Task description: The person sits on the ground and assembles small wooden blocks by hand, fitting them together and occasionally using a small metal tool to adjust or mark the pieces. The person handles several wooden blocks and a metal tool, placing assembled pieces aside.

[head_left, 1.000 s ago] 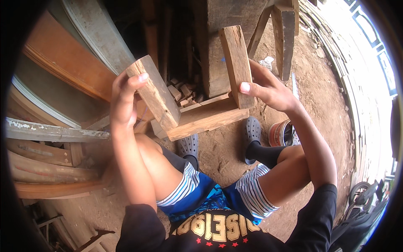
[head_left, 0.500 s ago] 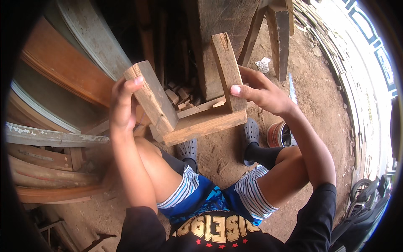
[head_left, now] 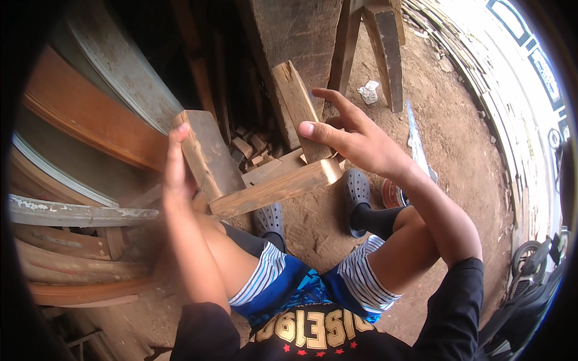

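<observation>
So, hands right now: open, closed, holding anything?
Left hand: closed on the left upright of the U-shaped brown wooden frame.
Right hand: thumb over the frame's right upright, index finger extended; cannot tell whether it grips.

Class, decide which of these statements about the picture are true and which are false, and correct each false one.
1. The left hand holds the wooden frame. True.
2. The right hand rests on a knee. False: it is at the frame's right block.
3. A white scrap lies on the ground. True.
4. The clogs are yellow. False: they are grey.
5. The shorts have striped leg ends. True.
</observation>
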`<state>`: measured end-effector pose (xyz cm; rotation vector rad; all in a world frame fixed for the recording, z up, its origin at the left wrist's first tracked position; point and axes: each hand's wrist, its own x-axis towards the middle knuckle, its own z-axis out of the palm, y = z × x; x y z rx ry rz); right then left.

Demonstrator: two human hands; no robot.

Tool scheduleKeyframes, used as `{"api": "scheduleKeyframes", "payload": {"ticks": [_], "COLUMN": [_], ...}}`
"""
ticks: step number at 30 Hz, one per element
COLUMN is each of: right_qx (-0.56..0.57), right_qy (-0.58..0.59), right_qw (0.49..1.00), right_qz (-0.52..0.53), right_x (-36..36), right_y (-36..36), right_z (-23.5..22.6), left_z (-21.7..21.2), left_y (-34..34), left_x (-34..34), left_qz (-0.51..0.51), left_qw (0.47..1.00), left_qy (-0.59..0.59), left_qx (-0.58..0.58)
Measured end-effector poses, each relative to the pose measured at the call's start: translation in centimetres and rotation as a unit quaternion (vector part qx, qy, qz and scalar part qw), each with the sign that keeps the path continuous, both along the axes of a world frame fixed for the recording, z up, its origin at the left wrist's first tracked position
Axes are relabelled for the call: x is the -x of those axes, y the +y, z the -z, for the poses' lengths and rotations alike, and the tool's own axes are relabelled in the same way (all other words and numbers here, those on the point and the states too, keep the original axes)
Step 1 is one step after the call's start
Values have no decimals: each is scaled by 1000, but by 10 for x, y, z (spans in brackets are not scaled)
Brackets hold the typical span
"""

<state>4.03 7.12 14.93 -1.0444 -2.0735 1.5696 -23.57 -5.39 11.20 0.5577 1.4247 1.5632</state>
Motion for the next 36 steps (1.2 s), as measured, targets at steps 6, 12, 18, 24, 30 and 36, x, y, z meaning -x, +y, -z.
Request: {"api": "scheduleKeyframes", "payload": {"ticks": [6,12,18,24,30,36], "right_qx": [-11,29,105,101,109,150], "right_qy": [-15,-15,37,25,-6,26], "right_qw": [1000,999,994,995,994,988], "right_qz": [-3,-9,3,-3,-24,12], "right_x": [-4,-4,-1,-2,-4,-9], "right_y": [4,-1,-4,-2,-1,10], "right_z": [2,-4,-3,-2,1,21], "left_z": [8,4,4,6,8,8], "left_y": [0,-2,2,4,2,0], "left_x": [3,-1,-6,-8,-7,-7], "left_qz": [-7,-11,-6,-3,0,-10], "left_qw": [1000,1000,1000,1000,999,999], "left_qy": [15,7,-7,-19,-12,6], "left_qx": [-25,-25,-21,-21,-29,-50]}}
